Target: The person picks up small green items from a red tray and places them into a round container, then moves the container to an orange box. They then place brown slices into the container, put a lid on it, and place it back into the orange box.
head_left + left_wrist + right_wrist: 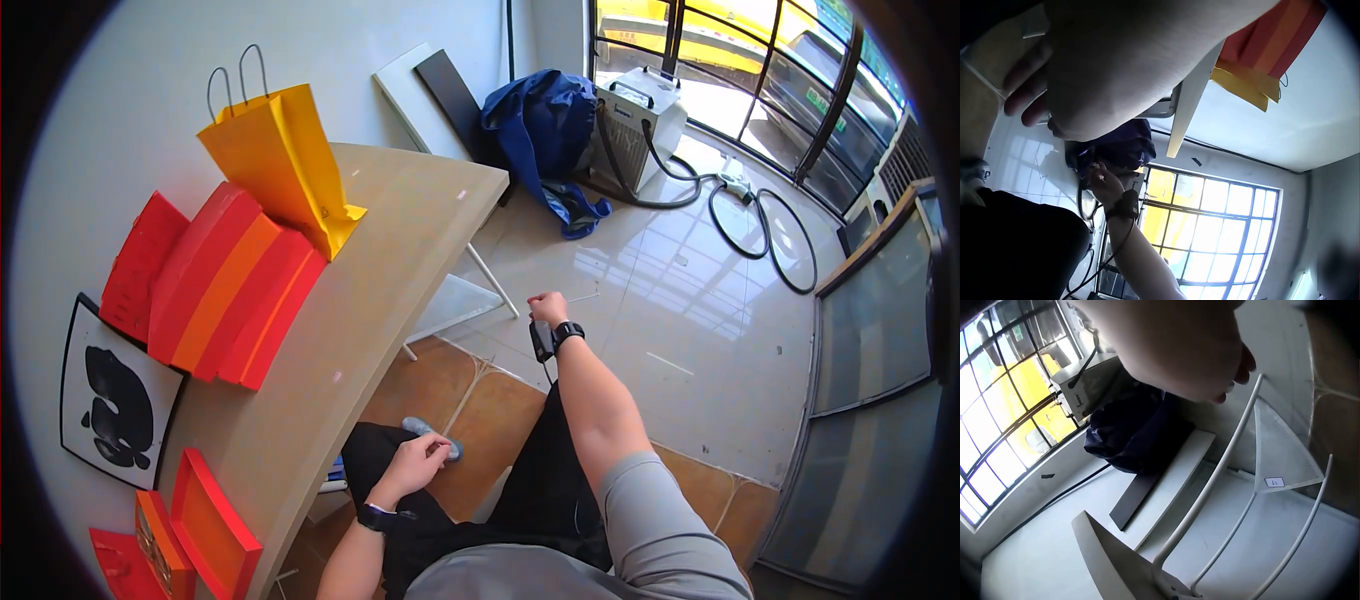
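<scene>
In the head view, the right hand (pixel 547 308) is stretched forward above the tiled floor with its fingers curled; whether something thin lies between them cannot be told. The left hand (pixel 415 462) hangs over the lap, fingers loosely bent, with nothing visible in it. Both wrists wear black bands, and a small black box (pixel 541 341) sits under the right one. The left wrist view shows the left hand's relaxed fingers (pixel 1025 94) and, farther off, the right hand (pixel 1107 184). Bent fingertips (pixel 1245 365) of the right hand show in the right wrist view.
A table (pixel 400 215) on the left bears red boxes (pixel 215 290), a yellow paper bag (pixel 275 155) and an open red box (pixel 210 525). Beyond it are a blue cloth bundle (pixel 545 120), a white machine (pixel 640 125) and a black cable (pixel 765 235) on the floor. Glass panels (pixel 880 310) stand right.
</scene>
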Tool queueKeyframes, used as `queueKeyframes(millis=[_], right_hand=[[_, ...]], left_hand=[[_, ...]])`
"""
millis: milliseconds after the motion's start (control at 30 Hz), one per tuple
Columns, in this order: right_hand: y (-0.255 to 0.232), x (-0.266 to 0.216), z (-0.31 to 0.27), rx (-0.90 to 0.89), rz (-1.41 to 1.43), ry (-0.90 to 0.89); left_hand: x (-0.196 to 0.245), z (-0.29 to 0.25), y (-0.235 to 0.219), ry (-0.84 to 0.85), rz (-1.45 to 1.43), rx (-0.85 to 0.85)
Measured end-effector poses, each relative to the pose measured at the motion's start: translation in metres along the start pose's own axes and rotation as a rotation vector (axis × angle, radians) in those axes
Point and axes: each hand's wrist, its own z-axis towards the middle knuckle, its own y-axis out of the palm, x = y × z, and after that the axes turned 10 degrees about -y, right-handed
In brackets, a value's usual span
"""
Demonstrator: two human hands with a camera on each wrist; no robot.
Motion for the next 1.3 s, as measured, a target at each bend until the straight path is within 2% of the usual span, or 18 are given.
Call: queueKeyframes(millis=[167, 200, 300, 367, 433, 700, 833, 900, 967, 1033, 1133, 1233, 1300], right_hand=[[0.025, 0.058, 0.005, 0.138, -0.049, 0.225], [0.029, 0.065, 0.013, 0.125, -0.058, 0.309], [0.047, 0.081, 0.046, 0.229, -0.007, 0.416], [0.070, 0.092, 0.066, 0.239, 0.013, 0.457], [0.096, 0.115, 0.085, 0.263, 0.072, 0.455], [0.173, 0.213, 0.110, 0.232, 0.196, 0.625], [0.188, 0.246, 0.118, 0.277, 0.205, 0.667], [0.196, 0.256, 0.127, 0.325, 0.195, 0.699], [0.203, 0.267, 0.133, 0.371, 0.184, 0.739], [0.209, 0.276, 0.142, 0.389, 0.229, 0.725], [0.215, 0.283, 0.148, 0.364, 0.209, 0.688], [0.226, 0.288, 0.153, 0.444, 0.142, 0.617], [0.230, 0.292, 0.156, 0.414, 0.147, 0.617]], left_hand=[[0.011, 0.073, 0.013, 0.005, -0.065, -0.081], [0.014, 0.087, 0.015, -0.022, -0.077, -0.077], [0.022, 0.134, 0.012, -0.095, -0.125, -0.105], [0.028, 0.166, 0.009, -0.099, -0.143, -0.119], [0.032, 0.200, 0.009, -0.133, -0.306, -0.078], [0.058, 0.310, 0.003, -0.188, -0.548, 0.059], [0.076, 0.353, 0.009, -0.169, -0.603, 0.143], [0.081, 0.372, 0.011, -0.177, -0.597, 0.125], [0.086, 0.390, 0.014, -0.149, -0.679, 0.213], [0.100, 0.400, 0.016, -0.150, -0.665, 0.235], [0.104, 0.414, 0.018, -0.048, -0.620, 0.329], [0.108, 0.420, 0.021, -0.013, -0.634, 0.337], [0.110, 0.426, 0.022, -0.011, -0.608, 0.366]])
